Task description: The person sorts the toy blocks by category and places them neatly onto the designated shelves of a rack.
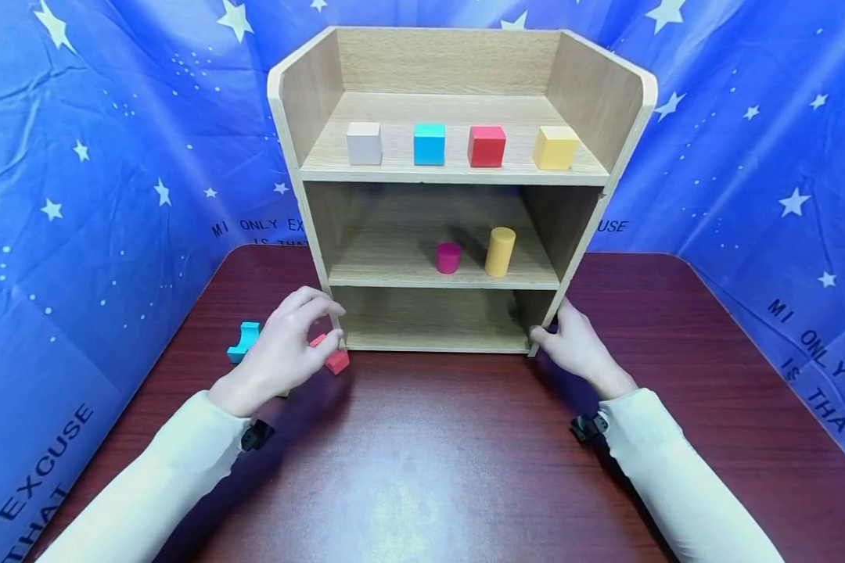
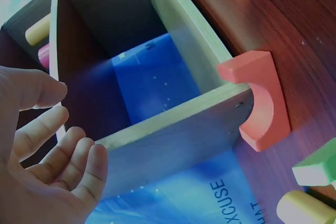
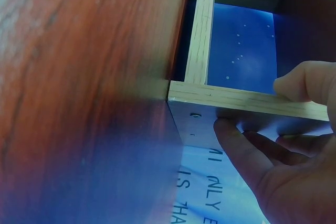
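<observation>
A wooden shelf unit (image 1: 440,178) stands on the table. My right hand (image 1: 581,348) grips its right side panel (image 3: 247,98) low down, with the thumb on the inner face and the fingers against the outer face. At the lower left side, my left hand (image 1: 282,344) hovers with loosely bent fingers and nothing between thumb and fingertips. Below it, a red arch-shaped block (image 2: 268,100) sits against the unit's bottom left corner. The middle shelf holds a short magenta cylinder (image 1: 447,258) and a taller yellow cylinder (image 1: 500,252).
Along the top shelf stand a white cube (image 1: 364,144), a blue cube (image 1: 429,145), a red cube (image 1: 487,147) and a yellow cube (image 1: 555,148). Left of the unit lie a cyan arch block (image 1: 243,342), a green block (image 2: 317,169) and a yellow cylinder (image 2: 304,209). Blue star-printed cloth (image 1: 113,156) surrounds the table.
</observation>
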The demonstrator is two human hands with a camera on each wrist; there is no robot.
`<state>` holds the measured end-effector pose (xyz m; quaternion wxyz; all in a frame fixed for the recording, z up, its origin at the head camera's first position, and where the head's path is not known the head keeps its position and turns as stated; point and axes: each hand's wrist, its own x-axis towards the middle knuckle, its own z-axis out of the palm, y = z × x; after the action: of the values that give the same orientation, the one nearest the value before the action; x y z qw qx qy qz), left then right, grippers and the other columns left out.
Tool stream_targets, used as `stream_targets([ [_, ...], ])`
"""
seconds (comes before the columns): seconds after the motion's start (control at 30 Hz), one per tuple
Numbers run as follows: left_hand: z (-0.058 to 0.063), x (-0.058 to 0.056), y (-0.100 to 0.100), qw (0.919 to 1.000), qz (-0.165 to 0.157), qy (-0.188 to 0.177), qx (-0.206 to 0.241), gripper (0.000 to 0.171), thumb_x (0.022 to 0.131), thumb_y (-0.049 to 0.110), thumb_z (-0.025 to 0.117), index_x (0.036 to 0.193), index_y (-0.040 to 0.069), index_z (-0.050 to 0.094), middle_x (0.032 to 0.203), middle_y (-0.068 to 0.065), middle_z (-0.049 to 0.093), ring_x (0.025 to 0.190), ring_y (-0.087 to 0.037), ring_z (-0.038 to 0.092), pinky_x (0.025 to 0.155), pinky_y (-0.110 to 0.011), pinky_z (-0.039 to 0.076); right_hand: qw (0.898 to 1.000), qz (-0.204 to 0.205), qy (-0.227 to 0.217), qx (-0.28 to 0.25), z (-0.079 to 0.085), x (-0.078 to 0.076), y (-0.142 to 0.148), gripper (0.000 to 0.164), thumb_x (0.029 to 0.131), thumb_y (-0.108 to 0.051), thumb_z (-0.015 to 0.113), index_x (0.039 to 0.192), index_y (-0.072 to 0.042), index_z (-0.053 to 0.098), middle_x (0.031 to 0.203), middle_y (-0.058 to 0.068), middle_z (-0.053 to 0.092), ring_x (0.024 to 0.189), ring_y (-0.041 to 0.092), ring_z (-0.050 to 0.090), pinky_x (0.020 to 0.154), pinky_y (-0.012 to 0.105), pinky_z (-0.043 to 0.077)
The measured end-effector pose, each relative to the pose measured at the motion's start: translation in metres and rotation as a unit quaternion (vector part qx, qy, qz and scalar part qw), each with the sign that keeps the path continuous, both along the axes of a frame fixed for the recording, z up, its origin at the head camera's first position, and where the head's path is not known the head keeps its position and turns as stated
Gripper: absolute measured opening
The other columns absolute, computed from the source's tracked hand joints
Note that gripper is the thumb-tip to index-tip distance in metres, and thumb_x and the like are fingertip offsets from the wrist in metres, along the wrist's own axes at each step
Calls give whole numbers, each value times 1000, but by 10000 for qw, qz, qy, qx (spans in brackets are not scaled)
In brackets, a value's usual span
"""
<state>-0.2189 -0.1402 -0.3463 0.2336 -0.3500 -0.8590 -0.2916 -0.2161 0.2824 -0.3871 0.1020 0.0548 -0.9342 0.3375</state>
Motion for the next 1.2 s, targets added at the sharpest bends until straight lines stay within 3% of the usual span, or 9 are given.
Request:
stream_targets([
  [0.47, -7, -6, -17, 9997, 214, -19, 148, 24, 76, 5, 71, 99, 4, 68, 97, -3, 59, 85, -22, 56, 74, -33, 46, 10000, 17, 17, -34, 1, 0, -1, 42, 84, -10, 60, 121, 1, 44, 101, 21, 64, 96, 31, 59, 84, 45, 45],
  [0.83, -16, -13, -30, 9987, 483, -116, 93, 24, 75, 7, 72, 98, 4, 66, 93, -5, 58, 79, -18, 57, 66, -34, 48, 10000, 16, -3, -38, 1, 1, -1, 42, 85, -10, 59, 122, 2, 44, 101, 21, 64, 95, 31, 59, 83, 46, 45],
  [1.2, -21, -21, -44, 9970, 698, -335, 67, 24, 76, 6, 71, 99, 2, 66, 96, -10, 60, 84, -28, 61, 73, -40, 49, 10000, 14, 38, -17, 2, 1, -2, 42, 84, -9, 59, 122, 2, 44, 101, 21, 64, 95, 31, 59, 83, 46, 45],
])
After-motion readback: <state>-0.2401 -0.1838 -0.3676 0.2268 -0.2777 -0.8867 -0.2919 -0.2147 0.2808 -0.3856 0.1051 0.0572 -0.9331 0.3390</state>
